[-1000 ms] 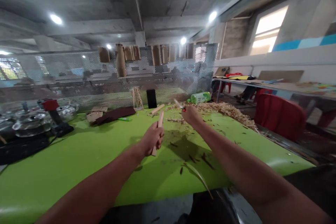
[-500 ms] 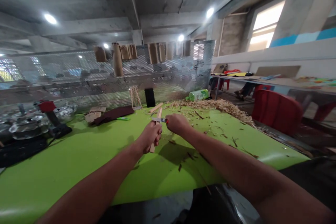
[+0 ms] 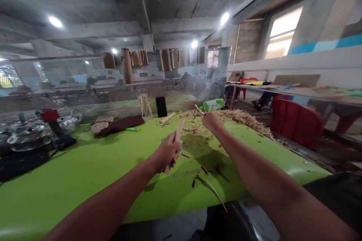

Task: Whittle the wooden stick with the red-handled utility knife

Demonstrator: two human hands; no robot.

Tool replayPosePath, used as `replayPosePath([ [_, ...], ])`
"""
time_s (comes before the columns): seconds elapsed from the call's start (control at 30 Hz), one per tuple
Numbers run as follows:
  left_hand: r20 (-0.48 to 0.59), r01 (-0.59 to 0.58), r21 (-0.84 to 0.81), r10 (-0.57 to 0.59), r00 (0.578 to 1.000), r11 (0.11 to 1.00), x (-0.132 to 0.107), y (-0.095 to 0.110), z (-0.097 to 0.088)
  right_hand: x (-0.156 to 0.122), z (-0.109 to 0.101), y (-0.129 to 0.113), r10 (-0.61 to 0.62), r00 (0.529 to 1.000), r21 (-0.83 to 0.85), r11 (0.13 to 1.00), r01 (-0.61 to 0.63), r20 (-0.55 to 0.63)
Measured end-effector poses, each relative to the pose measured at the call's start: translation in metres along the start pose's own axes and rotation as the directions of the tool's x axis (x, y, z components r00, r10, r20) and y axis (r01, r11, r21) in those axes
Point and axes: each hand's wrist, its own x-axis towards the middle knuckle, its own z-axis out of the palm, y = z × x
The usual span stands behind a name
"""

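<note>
My left hand (image 3: 167, 153) is closed round a short wooden stick (image 3: 179, 132), held tilted above the green table (image 3: 85, 173). My right hand (image 3: 212, 122) is stretched farther out and closed on a small knife (image 3: 199, 110) with a red handle, its blade pointing up and away, clear of the stick. A heap of wood shavings (image 3: 240, 117) lies just beyond the right hand. Dark slivers lie on the table under my arms.
A perforated metal screen (image 3: 113, 83) backs the table. By it stand a black phone (image 3: 161, 106), a bundle of thin sticks (image 3: 146, 106), a green bottle (image 3: 213, 104) and a loose stick (image 3: 167, 117). A red-topped tool (image 3: 55, 128) sits at left. Red chairs (image 3: 296, 126) stand at right.
Half a second ago the knife lay against the stick beside my left hand. My right hand has since swept it forward and away, and the stick now tilts more to the right.
</note>
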Motion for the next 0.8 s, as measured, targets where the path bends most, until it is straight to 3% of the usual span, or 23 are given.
replayPosePath([
  [0.13,-0.088,-0.005,-0.045,0.001,0.996,0.999,0.010,-0.003,-0.013,-0.031,0.011,-0.034,-0.223,0.974,-0.002,0.975,0.223,-0.039],
  [0.23,-0.135,-0.012,-0.035,0.007,0.991,0.999,0.012,-0.002,-0.014,-0.060,0.018,-0.054,-0.403,0.915,-0.070,0.913,0.401,-0.022],
  [0.33,-0.163,0.012,-0.020,-0.016,0.987,1.000,0.011,0.000,-0.012,-0.078,0.019,-0.062,-0.501,0.865,-0.122,0.858,0.499,0.019],
  [0.57,-0.175,0.028,0.017,-0.025,0.984,0.999,0.013,-0.002,-0.013,-0.083,0.014,-0.064,-0.541,0.840,-0.184,0.823,0.537,0.032],
  [0.73,-0.156,0.021,0.017,-0.018,0.988,1.000,0.012,0.002,-0.014,-0.080,0.017,-0.066,-0.534,0.845,-0.178,0.832,0.526,0.001],
  [0.8,-0.166,0.038,0.020,-0.034,0.985,0.999,0.007,0.002,-0.009,-0.072,0.015,-0.062,-0.483,0.875,-0.135,0.866,0.481,0.021],
])
